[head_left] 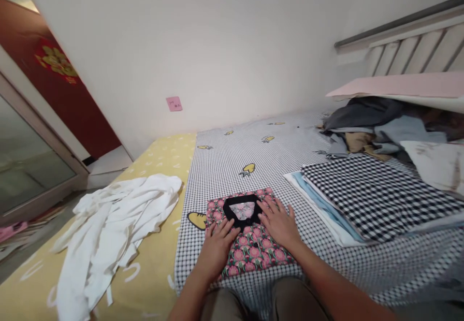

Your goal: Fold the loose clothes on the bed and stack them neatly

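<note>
A folded shirt (pixel 253 251) with pink flowers and a black collar lies flat on the checked bedsheet (pixel 224 166), right in front of my knees. My left hand (pixel 218 246) rests on its left side below the collar, fingers stretched out. On the right side of the shirt, my right hand (pixel 279 222) lies flat with the fingers spread, its fingertips by the collar. Both palms touch the cloth, and neither hand grips anything.
A crumpled white garment (pixel 123 224) lies on the yellow part of the bed (pixel 155 268) to the left. At right is a stack of folded clothes topped by a black-and-white checked one (pixel 373 190). Behind it sits a loose clothes heap (pixel 366 118) under a pink board (pixel 406 85).
</note>
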`<control>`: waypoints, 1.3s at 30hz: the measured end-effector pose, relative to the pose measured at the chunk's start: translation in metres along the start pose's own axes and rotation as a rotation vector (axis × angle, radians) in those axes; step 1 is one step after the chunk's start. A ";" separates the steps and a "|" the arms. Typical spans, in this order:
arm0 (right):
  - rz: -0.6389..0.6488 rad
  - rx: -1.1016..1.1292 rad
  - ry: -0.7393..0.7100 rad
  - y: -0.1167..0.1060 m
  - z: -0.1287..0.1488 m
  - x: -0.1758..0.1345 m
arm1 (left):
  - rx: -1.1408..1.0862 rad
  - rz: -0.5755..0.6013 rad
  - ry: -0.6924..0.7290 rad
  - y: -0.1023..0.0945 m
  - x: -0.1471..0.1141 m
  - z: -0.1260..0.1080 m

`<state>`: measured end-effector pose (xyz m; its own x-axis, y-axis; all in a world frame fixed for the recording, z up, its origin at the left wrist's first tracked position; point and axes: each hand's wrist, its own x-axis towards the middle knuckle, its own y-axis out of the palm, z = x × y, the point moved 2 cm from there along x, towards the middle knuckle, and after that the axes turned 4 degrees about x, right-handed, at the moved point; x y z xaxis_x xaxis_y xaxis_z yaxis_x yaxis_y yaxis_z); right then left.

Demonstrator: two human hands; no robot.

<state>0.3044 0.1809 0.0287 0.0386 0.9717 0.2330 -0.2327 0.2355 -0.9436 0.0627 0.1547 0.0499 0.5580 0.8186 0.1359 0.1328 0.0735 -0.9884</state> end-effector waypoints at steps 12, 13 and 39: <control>-0.026 0.005 -0.008 -0.002 0.001 -0.002 | -0.260 -0.152 -0.204 -0.037 0.043 -0.012; -0.025 0.008 -0.005 -0.003 0.001 -0.001 | -0.273 -0.141 -0.199 -0.035 0.047 -0.013; -0.046 -0.015 -0.012 0.001 -0.001 -0.002 | -0.253 -0.068 -0.303 0.008 0.049 -0.013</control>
<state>0.3056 0.1794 0.0275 0.0374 0.9597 0.2785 -0.2166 0.2798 -0.9353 0.1015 0.1884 0.0495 0.2793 0.9505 0.1364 0.3800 0.0210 -0.9248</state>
